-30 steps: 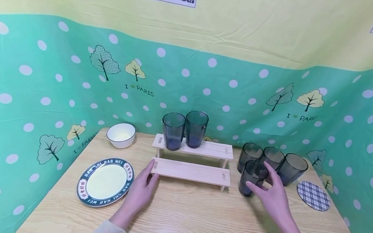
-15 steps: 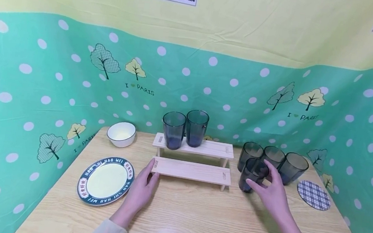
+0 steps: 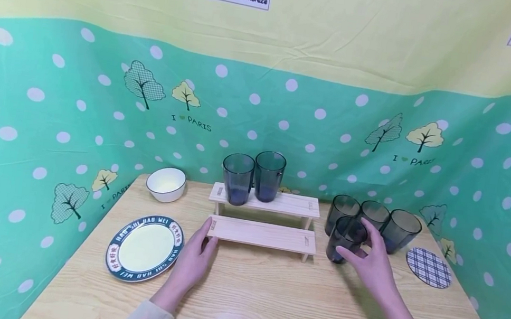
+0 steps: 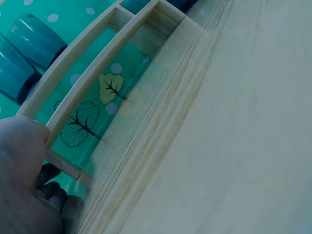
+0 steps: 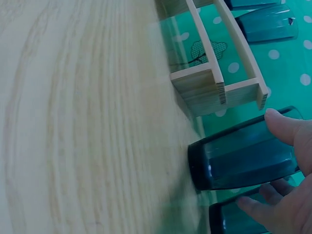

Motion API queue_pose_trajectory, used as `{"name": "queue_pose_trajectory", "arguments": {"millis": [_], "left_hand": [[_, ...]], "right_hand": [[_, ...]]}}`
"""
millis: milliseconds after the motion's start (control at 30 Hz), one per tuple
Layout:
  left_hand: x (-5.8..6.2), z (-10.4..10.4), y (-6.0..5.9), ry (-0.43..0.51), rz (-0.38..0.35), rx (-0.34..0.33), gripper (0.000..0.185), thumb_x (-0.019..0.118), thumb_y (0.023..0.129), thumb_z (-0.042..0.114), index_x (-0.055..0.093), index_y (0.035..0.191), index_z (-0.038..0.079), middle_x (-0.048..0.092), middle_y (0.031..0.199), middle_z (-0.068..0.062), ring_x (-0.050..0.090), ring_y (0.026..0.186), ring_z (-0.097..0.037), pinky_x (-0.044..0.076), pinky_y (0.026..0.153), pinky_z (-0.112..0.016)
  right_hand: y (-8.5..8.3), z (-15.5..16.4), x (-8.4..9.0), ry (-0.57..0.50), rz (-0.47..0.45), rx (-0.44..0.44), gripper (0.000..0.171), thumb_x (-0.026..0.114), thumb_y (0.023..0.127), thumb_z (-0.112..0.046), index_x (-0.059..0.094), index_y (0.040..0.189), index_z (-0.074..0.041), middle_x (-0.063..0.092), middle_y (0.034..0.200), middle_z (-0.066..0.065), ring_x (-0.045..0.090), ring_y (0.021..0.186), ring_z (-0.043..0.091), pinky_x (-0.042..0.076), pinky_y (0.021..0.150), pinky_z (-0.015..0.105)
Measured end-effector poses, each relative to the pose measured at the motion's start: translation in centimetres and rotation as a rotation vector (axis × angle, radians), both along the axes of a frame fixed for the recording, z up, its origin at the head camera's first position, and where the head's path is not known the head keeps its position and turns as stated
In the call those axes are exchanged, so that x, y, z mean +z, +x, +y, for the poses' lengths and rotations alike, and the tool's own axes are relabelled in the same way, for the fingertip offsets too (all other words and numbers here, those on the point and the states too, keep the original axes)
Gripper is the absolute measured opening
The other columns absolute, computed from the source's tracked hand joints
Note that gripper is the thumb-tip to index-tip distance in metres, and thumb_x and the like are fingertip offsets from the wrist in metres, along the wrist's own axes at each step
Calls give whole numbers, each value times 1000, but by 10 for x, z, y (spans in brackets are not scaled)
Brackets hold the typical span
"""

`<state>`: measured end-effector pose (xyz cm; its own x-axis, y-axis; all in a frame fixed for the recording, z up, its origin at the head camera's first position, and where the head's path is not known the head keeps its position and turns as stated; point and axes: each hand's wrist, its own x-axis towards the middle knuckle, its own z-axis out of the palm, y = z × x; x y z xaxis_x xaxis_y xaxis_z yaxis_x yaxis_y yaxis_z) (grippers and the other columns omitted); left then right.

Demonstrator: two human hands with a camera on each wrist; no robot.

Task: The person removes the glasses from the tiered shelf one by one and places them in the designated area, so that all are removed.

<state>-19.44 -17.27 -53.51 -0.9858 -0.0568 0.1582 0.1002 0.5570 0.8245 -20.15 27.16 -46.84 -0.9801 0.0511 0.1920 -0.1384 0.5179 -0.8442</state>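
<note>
While the right hand (image 3: 373, 267) grips a dark cup (image 3: 345, 239), its fingers hide the cup's right side.

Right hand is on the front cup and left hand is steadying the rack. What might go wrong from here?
1. The right hand grips the front cup close beside three other cups; lifting it carelessly may knock one over.
2. The two cups on the top shelf stand near the left end of the wooden rack; a bump while loading might tip them.
3. The left hand touches only the rack's lower corner, so the rack may slide if struck.
</note>
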Motion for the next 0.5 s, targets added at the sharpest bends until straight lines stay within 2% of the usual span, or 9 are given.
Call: {"name": "queue_pose_trajectory", "arguments": {"millis": [100, 133, 367, 500], "left_hand": [[0, 0, 0, 0, 1, 1, 65, 54, 118, 32, 30, 176, 15, 39, 173, -22, 37, 160, -42, 29, 132, -58], [0, 0, 0, -1, 3, 1, 65, 54, 118, 32, 30, 176, 15, 39, 173, -22, 37, 159, -42, 29, 132, -58], [0, 0, 1, -1, -2, 1, 65, 54, 118, 33, 30, 176, 16, 39, 173, -22, 37, 159, -42, 29, 132, -58], [0, 0, 0, 2, -8, -1, 65, 55, 118, 32, 29, 176, 16, 38, 173, -23, 37, 160, -42, 29, 132, -58]], "right_hand": [[2, 0, 5, 20, 14, -13, 108, 91, 96, -24, 21, 177, -14, 30, 167, 33, 42, 148, 52, 49, 119, 56], [2, 0, 7, 28, 21, -19, 108, 91, 95, -25, 22, 177, -14, 31, 166, 33, 41, 148, 52, 45, 120, 61], [4, -2, 28, 99, 89, -59, 108, 91, 95, -35, 24, 177, -16, 39, 162, 29, 41, 148, 54, 36, 121, 76], [3, -9, 44, 141, 160, -75, 104, 92, 94, -33, 29, 175, -15, 42, 164, 26, 42, 148, 52, 36, 117, 79]]}}
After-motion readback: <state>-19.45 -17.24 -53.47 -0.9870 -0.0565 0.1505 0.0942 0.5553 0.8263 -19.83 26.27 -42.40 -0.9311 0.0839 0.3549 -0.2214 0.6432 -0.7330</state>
